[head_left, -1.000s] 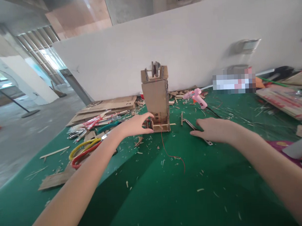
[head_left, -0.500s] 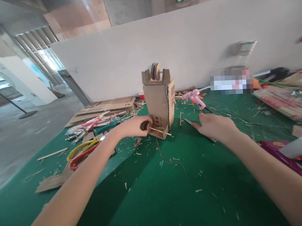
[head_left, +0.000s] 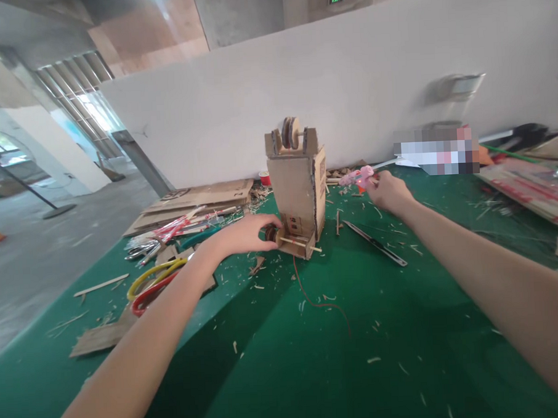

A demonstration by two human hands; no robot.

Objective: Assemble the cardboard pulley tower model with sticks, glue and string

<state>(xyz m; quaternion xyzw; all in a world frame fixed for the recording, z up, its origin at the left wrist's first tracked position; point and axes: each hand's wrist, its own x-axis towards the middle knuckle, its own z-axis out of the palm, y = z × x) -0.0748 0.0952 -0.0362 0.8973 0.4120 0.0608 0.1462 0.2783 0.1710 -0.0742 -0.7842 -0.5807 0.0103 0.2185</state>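
Observation:
A cardboard tower (head_left: pixel 293 187) stands upright on the green table, with a cardboard pulley wheel (head_left: pixel 291 133) on a stick axle at its top. At its foot a thin wooden stick (head_left: pixel 299 242) runs through a low cardboard frame, with a round cardboard wheel (head_left: pixel 270 234) on its left end. My left hand (head_left: pixel 250 233) curls thumb and fingers around that wheel. From the frame a red string (head_left: pixel 310 299) trails forward over the table. At the right, my right hand (head_left: pixel 389 190) has closed around the handle of a pink hot glue gun (head_left: pixel 361 178), mostly hidden by the fingers.
A utility knife (head_left: pixel 375 243) lies right of the tower. Scissors with red and yellow handles (head_left: pixel 148 285) lie left, near plastic-wrapped sticks (head_left: pixel 164 232) and flat cardboard sheets (head_left: pixel 204 195). Wood shavings and scraps are scattered about. A pale wall panel (head_left: pixel 348 89) rises behind.
My left hand has closed on the wheel, and the tower has turned so its right side shows. My right hand has moved from over the utility knife, up and away, onto the hot glue gun.

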